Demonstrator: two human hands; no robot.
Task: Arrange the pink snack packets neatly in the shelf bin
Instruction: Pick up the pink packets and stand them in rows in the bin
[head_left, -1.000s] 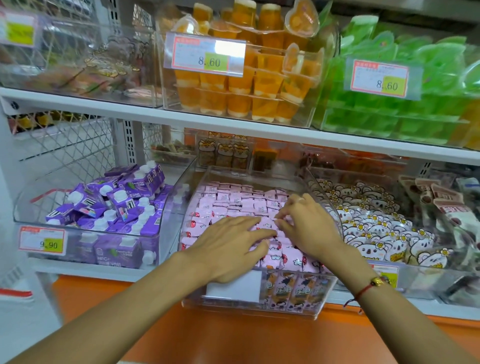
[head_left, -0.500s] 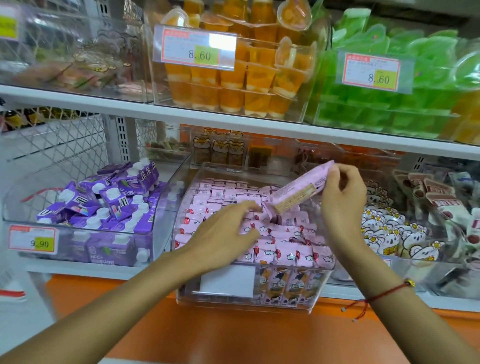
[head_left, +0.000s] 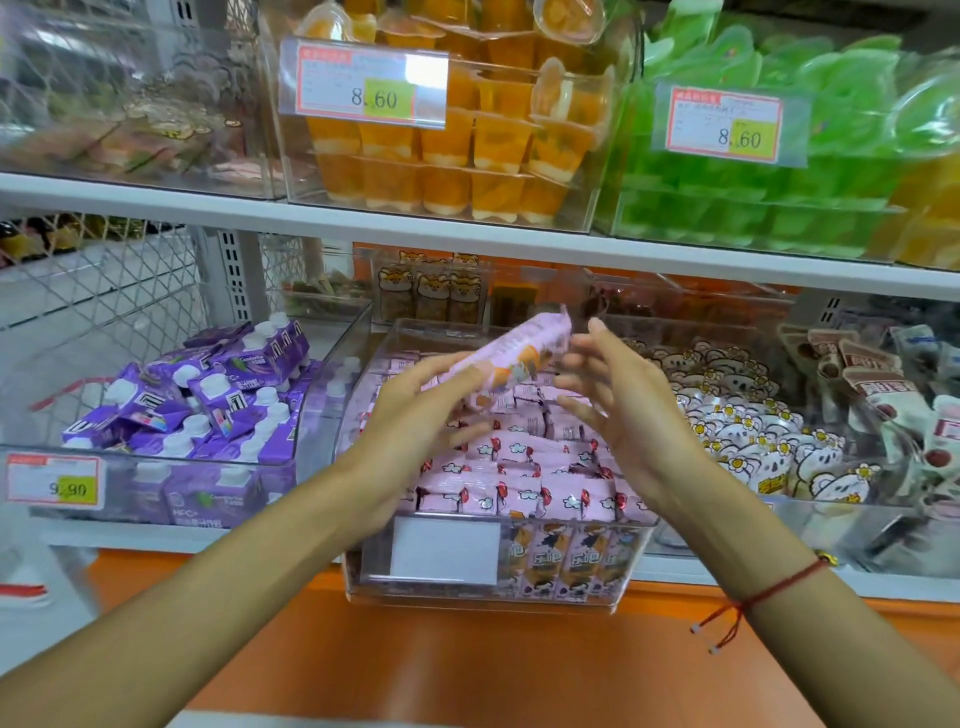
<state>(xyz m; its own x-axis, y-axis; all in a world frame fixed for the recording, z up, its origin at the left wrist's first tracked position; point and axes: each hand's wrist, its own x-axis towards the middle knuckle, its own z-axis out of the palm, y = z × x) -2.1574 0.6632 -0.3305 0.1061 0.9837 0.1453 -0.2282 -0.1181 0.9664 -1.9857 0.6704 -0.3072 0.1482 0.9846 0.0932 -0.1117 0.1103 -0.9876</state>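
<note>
Clear shelf bin (head_left: 631, 561) full of pink snack packets (head_left: 524, 483); left hand (head_left: 415, 421) pinching one, right hand (head_left: 628, 410) spread.

Only one view, worn on the head, wide-angle, so no overlap with a second camera. Looks forward and a little down at a shop shelf from close, at arm's reach. Faces the clear shelf bin (head_left: 613, 571) near the middle of the frame, with the upper shelf board (head_left: 467, 228) across the top part. Takes in both forearms from the bottom corners. Straight lines bend toward the edges.
</note>
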